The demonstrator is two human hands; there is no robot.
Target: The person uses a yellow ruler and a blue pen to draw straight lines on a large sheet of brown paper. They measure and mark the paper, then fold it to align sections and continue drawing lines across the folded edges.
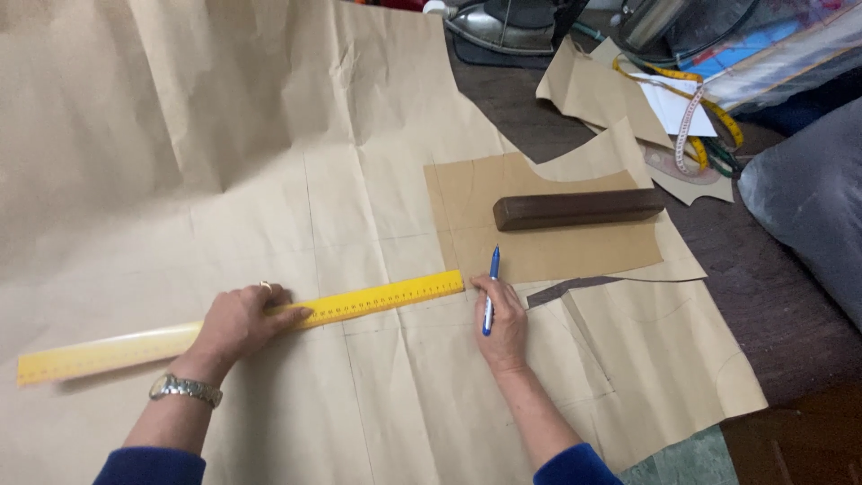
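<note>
Left hand (241, 321) pressed flat on yellow ruler (242, 325) across brown paper (269, 180), right hand (501, 319) gripping blue pen (490, 292) at frame centre, wooden block (577, 208) above

- left hand (241, 321) sits on the long yellow plastic ruler (242, 326), so its middle markings are covered, and the far left end is smeared
- blue pen (490, 289) is half buried in the right hand (503, 321)
- grey padded cushion (808, 202) runs off the right edge
- big brown pattern paper (180, 153) hides most of the dark wooden surface (772, 296)
</note>
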